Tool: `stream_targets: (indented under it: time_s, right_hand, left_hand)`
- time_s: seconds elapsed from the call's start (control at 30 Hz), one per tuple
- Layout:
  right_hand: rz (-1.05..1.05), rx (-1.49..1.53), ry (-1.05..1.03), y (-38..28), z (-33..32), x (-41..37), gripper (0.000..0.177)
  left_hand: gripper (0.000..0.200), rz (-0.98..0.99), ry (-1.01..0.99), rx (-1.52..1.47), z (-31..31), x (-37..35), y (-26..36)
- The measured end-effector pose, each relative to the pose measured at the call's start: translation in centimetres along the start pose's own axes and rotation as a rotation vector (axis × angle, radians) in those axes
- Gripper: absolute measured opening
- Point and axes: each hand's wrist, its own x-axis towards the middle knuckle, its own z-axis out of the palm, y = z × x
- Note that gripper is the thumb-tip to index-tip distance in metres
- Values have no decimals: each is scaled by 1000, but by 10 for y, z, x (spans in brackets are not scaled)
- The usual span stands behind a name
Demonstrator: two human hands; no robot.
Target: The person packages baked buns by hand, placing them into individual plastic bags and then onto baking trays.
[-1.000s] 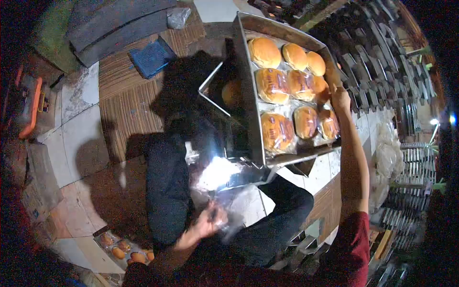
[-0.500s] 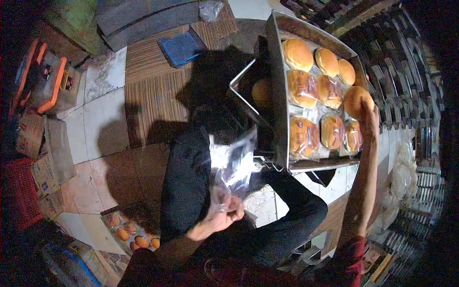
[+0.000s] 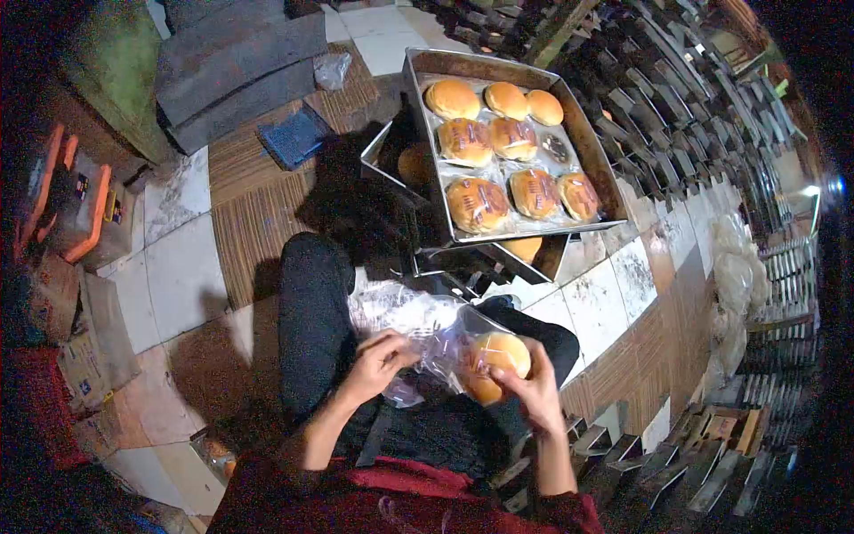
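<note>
Maroon top (image 3: 427, 503) and dark trousers (image 3: 313, 311) are worn.

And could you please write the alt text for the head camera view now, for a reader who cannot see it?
A seated person holds a round bun in the right grip, partly covered by clear printed plastic, with the left grip beside the plastic. Farther forward, a metal tray holds eight more buns, five in printed wrappers.

Buns (image 3: 512, 139) lie in the tray (image 3: 480, 71) ahead.
</note>
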Motion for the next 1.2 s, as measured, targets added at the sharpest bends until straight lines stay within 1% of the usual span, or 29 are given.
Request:
stream_targets:
  time_s: [0.03, 0.1, 0.13, 0.17, 0.2, 0.23, 0.3, 0.37, 0.4, 0.43, 0.47, 0.5, 0.57, 0.6, 0.63, 0.7, 0.73, 0.77, 0.83, 0.87, 0.9, 0.93, 0.97, 1.03, 1.07, 1.1, 1.13, 1.17, 1.2]
  right_hand:
    - [99, 193, 60, 8, 6, -10, 63]
    - [-29, 326, 306, 17, 29, -28, 56]
    - [-150, 312, 399, 19, 44, -37, 54]
    - [-172, 346, 418, 18, 59, -44, 54]
    - [-225, 357, 361, 21, 76, -52, 59]
    - [-272, 368, 303, 25, 93, -62, 64]
    - [-431, 392, 45, 23, 119, -78, 79]
    - [-520, 451, 43, 19, 117, -79, 78]
    - [-607, 506, 49, 14, 114, -74, 77]
    - [-693, 564, 54, 8, 110, -67, 77]
    - [-551, 619, 64, -28, 99, -71, 68]
    - [-296, 592, 196, -32, 90, -76, 64]
    - [-526, 542, 146, -15, 87, -74, 59]
    - [-355, 428, 79, -25, 85, -78, 54]
    - [-572, 209, -78, 26, 79, -83, 74]
    - [-918, 25, -136, -12, 101, -69, 102]
    - [-1019, -110, 58, -20, 104, -64, 117]
    - [-1006, -15, 23, -22, 97, -59, 113]
    - [-879, -56, -184, -37, 80, -54, 112]
    - [-905, -27, -256, -50, 81, -54, 112]
    - [-836, -48, -350, -56, 83, -57, 105]
    - [-871, -205, -290, -58, 89, -60, 98]
    - [-905, -364, -232, -60, 93, -62, 92]
    - [-1027, -632, -212, -74, 91, -53, 54]
    - [-1066, -647, -92, -58, 89, -44, 45]
    - [-1096, -661, 28, -39, 90, -35, 37]
    - [-1008, -722, 178, -33, 94, -25, 23]
    - [-980, -773, 130, -40, 95, -15, 23]
    - [-1029, -844, -85, -34, 97, -17, 23]
  left_hand:
    - [18, 32, 145, 135, -8, 5, 26]
    - [33, -114, 613, -37, -10, 6, 27]
    - [43, -160, 557, -168, -10, 4, 49]
    - [53, -201, 498, -299, -6, 0, 79]
    - [71, -216, 363, -592, 9, -7, 102]
    - [79, -5, 276, -301, 18, -6, 107]
    - [82, -42, 370, -351, 16, 20, 131]
    - [83, -221, 188, -683, 5, 33, 143]
    - [89, -273, 52, -713, 19, 19, 133]
    - [97, -161, -137, -469, 27, 1, 130]
    - [101, -70, -304, -589, 41, -13, 137]
    - [100, 59, -48, -162, 57, -28, 165]
    - [98, -156, -326, -647, 21, -27, 136]
    - [99, -274, -51, -1124, 16, -18, 113]
    - [101, -88, 93, -1141, 0, 3, 148]
    - [101, -51, -9, -977, 4, 12, 151]
    - [102, -146, -61, -1078, 14, 6, 149]
    - [100, -160, -180, -1208, 25, -3, 128]
    - [90, -67, -89, -1200, 24, -6, 129]
    - [86, -95, 33, -1204, 17, -2, 136]
    - [82, -121, 152, -1206, 10, 5, 143]
    - [75, -134, 177, -1241, 6, 9, 133]
    - [71, -273, 87, -1550, -2, 9, 130]
    - [69, -322, 116, -1777, -2, 14, 114]
    - [70, -340, 60, -1729, -3, 12, 110]
    - [70, -464, 139, -1782, 6, 10, 86]
    - [71, -546, 212, -1701, 12, 6, 66]
    - [72, -627, 284, -1617, 15, 1, 55]
    - [72, -879, 387, -1590, 8, 12, 69]
